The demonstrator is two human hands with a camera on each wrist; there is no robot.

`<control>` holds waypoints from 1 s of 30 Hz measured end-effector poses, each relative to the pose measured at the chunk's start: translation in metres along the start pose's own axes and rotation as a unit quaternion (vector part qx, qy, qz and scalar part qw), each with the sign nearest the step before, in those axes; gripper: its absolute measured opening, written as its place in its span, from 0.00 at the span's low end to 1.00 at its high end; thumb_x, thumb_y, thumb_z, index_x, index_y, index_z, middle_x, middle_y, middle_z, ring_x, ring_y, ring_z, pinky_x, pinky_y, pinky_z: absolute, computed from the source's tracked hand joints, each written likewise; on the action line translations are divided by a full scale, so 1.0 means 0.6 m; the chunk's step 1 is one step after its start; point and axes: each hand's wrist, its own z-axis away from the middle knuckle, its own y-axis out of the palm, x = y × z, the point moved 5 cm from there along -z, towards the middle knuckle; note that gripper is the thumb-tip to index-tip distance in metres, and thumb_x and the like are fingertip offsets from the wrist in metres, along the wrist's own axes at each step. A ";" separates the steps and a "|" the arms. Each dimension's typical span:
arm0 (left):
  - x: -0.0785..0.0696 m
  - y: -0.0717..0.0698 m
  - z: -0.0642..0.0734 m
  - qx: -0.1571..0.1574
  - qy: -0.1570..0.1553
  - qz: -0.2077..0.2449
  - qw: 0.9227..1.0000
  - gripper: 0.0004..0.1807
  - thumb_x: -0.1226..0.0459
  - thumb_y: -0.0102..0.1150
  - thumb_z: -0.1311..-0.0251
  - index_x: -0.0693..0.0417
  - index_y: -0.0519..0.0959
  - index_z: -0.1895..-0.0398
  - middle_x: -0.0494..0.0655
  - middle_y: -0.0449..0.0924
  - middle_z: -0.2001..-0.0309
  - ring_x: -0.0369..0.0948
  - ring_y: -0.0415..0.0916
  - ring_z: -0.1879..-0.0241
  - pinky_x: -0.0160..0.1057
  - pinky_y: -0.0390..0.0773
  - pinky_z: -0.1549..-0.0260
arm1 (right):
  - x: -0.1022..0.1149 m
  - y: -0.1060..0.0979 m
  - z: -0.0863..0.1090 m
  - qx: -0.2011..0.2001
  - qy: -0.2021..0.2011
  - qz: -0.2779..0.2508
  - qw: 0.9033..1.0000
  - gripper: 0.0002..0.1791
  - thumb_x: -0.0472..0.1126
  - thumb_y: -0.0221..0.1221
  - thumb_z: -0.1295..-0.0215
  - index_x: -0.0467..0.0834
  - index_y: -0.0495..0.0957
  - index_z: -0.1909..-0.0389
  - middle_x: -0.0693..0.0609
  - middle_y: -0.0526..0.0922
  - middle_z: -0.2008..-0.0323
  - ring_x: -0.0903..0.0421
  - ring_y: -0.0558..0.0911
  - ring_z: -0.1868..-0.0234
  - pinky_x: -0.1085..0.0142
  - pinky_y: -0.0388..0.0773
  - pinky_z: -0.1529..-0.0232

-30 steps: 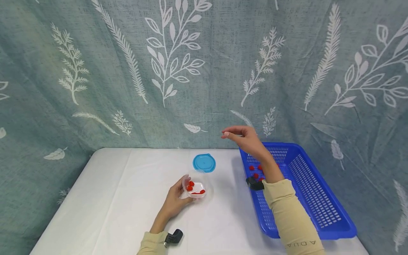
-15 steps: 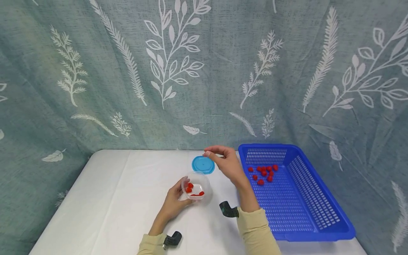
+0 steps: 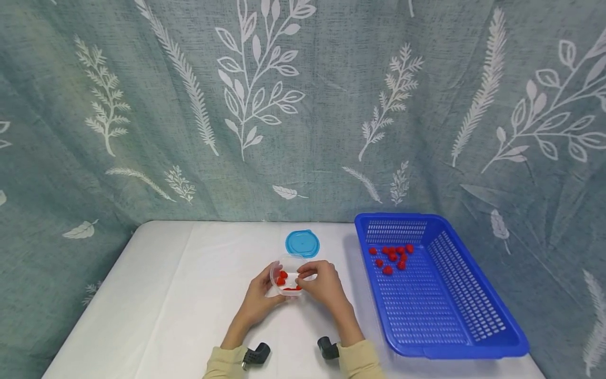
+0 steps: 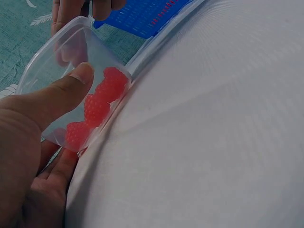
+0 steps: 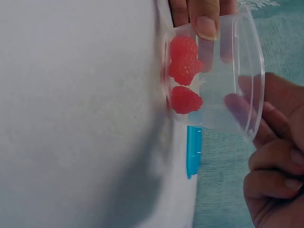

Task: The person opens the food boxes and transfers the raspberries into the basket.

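My left hand [image 3: 259,296] grips a clear plastic tub [image 3: 290,258] tilted on the white table, its thumb [image 4: 61,97] against the side. Several red raspberries [image 4: 97,109] lie at the bottom of the tub. At the tub's right side is my right hand [image 3: 323,287], thumb and forefinger reaching in over the rim. In the right wrist view its fingertips [image 5: 232,100] show through the tub wall, apart from the raspberries, with nothing red between them. The other fingers of that hand are bent toward the palm.
A blue round lid [image 3: 303,243] lies just behind the tub. To the right stands a blue perforated basket [image 3: 440,316] with several raspberries [image 3: 393,257] near its back left corner. A patterned green curtain [image 3: 189,116] hangs behind the white table [image 3: 156,295].
My right hand has come from above the basket leftward and down, past the lid, into the tub's opening. The left hand and tub have stayed in place.
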 end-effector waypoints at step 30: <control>-0.006 -0.001 0.003 0.002 0.007 0.010 1.000 0.47 0.70 0.77 0.50 0.60 0.65 0.25 0.54 0.72 0.29 0.51 0.65 0.27 0.50 0.65 0.29 | 0.025 0.029 -0.020 0.170 0.033 0.135 0.976 0.06 0.34 0.67 0.37 0.35 0.84 0.63 0.47 0.85 0.67 0.54 0.79 0.69 0.58 0.86 0.61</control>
